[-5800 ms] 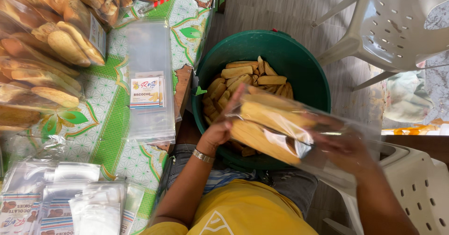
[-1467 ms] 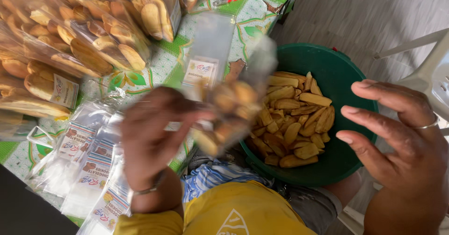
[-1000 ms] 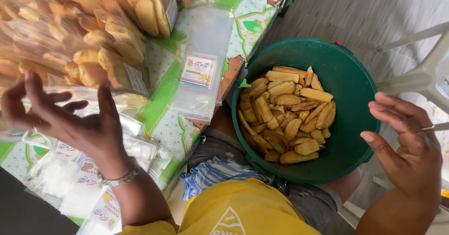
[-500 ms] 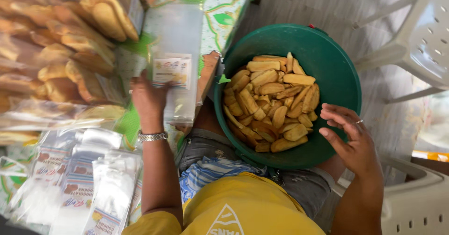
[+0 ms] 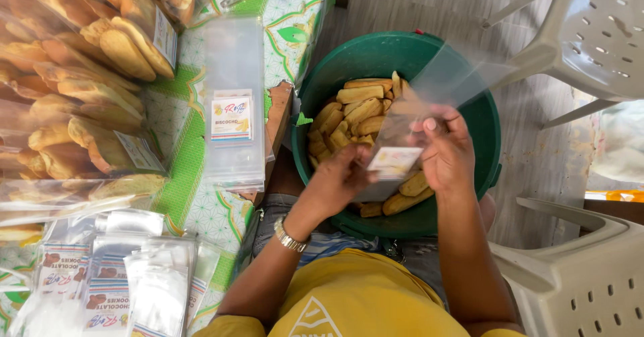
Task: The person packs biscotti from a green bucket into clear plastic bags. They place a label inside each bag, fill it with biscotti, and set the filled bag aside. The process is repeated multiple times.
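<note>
Half second back left hand reached toward bag stack on table; right hand was free. Now both pinched one empty bag over green tub of biscuits. Filling looked next.

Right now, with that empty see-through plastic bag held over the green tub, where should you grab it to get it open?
Grip the clear plastic bag near its bottom, around the small paper label, one hand on each face. The left hand and right hand already pinch it there from opposite sides. It is flat, limp film and leans up and away over the green plastic tub, so pulling the faces apart should open it.
</note>
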